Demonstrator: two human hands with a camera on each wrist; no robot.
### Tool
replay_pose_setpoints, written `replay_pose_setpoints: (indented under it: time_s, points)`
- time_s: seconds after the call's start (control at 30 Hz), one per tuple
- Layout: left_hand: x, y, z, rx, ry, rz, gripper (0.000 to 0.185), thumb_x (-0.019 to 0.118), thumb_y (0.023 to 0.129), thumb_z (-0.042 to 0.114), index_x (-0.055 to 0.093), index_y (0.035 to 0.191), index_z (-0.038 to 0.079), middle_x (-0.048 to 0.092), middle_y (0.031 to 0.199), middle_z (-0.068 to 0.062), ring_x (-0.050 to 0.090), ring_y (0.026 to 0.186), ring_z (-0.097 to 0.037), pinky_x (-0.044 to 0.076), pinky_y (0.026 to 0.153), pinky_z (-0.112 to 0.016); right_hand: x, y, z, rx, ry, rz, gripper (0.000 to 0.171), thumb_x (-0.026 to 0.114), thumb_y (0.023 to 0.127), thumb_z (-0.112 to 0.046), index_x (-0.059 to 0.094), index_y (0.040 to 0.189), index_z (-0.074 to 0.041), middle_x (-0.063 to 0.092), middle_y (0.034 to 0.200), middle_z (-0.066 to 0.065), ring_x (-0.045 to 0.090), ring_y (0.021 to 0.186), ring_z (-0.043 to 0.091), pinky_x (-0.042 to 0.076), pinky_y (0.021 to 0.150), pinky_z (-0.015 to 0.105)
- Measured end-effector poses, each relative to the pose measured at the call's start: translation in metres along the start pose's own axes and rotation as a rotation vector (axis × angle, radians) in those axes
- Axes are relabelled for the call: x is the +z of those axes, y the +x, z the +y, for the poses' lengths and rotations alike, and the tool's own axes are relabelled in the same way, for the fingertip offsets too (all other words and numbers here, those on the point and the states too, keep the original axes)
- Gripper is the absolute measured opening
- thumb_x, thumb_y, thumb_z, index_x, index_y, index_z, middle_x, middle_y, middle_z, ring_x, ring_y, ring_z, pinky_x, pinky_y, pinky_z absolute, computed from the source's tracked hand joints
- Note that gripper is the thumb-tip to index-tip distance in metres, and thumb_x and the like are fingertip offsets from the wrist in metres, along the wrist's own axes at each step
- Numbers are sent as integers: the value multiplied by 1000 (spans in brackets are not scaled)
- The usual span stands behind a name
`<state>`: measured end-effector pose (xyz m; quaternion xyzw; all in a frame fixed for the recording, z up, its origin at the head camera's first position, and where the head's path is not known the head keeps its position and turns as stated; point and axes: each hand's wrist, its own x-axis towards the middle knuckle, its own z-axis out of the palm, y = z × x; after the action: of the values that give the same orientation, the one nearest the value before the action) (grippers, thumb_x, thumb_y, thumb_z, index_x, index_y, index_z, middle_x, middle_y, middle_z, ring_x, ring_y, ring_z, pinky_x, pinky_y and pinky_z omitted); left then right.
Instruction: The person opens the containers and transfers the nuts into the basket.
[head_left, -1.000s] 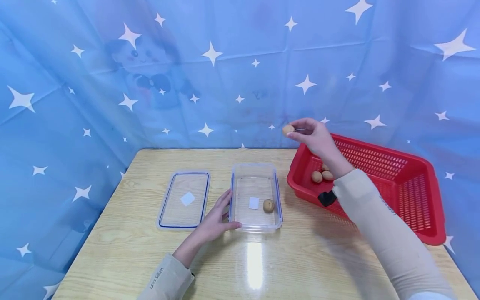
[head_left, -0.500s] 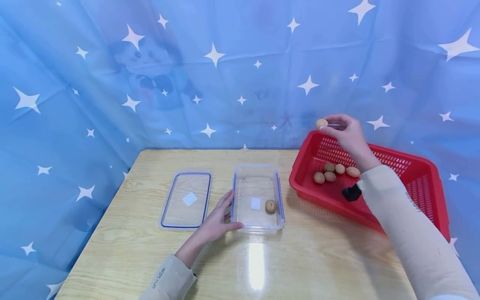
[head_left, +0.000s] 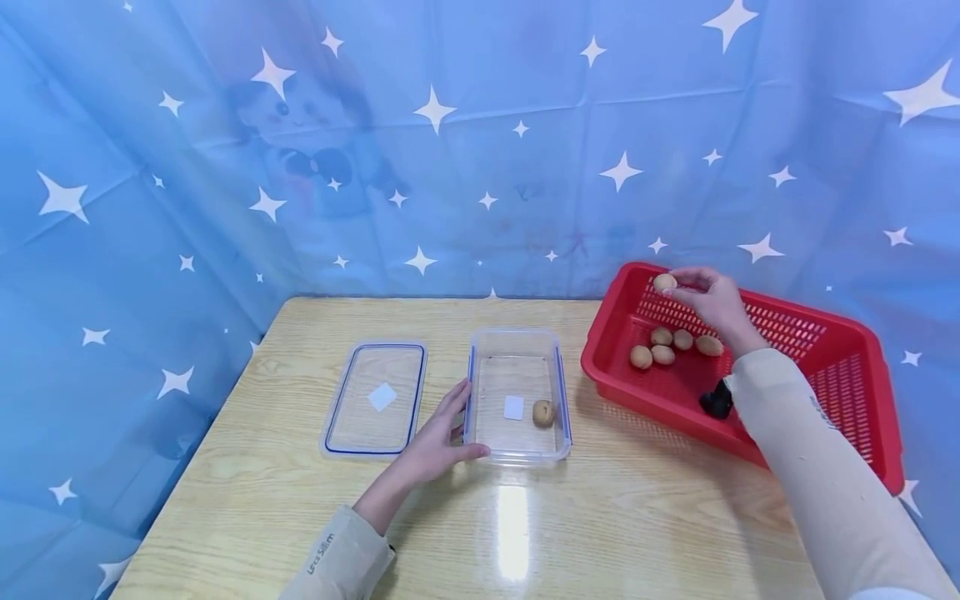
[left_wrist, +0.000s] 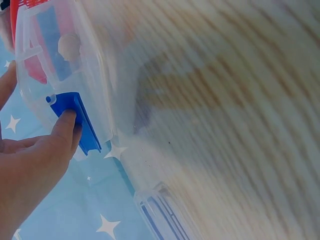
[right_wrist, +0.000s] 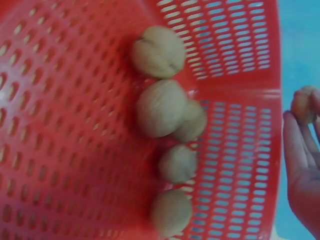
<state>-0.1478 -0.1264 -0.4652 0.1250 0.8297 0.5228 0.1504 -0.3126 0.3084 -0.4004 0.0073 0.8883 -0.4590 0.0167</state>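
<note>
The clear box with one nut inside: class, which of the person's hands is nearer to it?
Left. The left hand touches the clear box at its near left side. The right hand holds a nut over the red basket, apart from it.

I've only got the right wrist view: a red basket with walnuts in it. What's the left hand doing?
Observer: The left hand rests against the clear container, one finger on its blue clip.
Operator: Anything inside that container?
Observer: A lone walnut, beside a white label on its floor.
Operator: Where's the lid?
Observer: The lid lies flat on the table, left of the container.
Operator: And where's the right hand over the basket?
Observer: The right hand pinches the held walnut near the far left corner of the red basket.
</note>
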Motion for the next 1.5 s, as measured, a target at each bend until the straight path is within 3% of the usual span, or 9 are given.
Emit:
replay_pose_setpoints:
  time_s: [0.23,0.5,0.67,0.93,1.23,1.37,1.5]
  points:
    - [4,-3,-2,18,7,1,102,78,84,16,10,160,7,3,169,-15,26,148,-46,40,117,-51,11,-3,20,49,52,-100,70,62,95,-46,39,149,-8,44,146,18,47,126,32,57,102,42]
    - [2,-3,0,12,18,-1,100,76,87,17,9,161,9,2,169,-12,28,149,-42,40,117,-48,17,-1,32,83,32,-204,70,67,94,-40,40,150,-9,44,148,20,49,124,38,54,104,53]
    - [-1,-1,2,25,26,3,101,77,86,18,10,161,8,2,169,-14,27,149,-43,40,117,-49,16,1,30,80,-3,-248,68,65,95,-41,42,149,-7,46,146,23,48,125,38,55,103,51]
    - [0,0,1,25,12,2,101,77,85,17,12,160,7,3,169,-14,27,148,-45,40,117,-50,18,6,36,18,-118,-307,60,64,96,-36,49,142,-1,51,140,29,51,118,38,57,81,31]
    - [1,-1,0,17,8,4,99,77,86,15,12,160,6,4,169,-14,28,148,-45,40,117,-50,20,8,39,-35,-159,-322,56,65,96,-32,52,139,1,55,137,31,54,119,39,59,86,34]
    - [0,-1,-1,10,19,7,100,77,85,17,12,160,7,3,169,-13,28,149,-43,40,117,-49,20,9,41,-35,-142,-323,55,65,97,-26,49,142,1,53,140,30,55,123,43,60,94,42]
    - [0,-1,-1,7,21,8,100,77,85,17,12,161,9,3,169,-13,27,149,-42,40,117,-48,20,10,44,-14,-120,-319,54,61,98,-22,45,145,0,51,143,30,53,126,45,61,95,42]
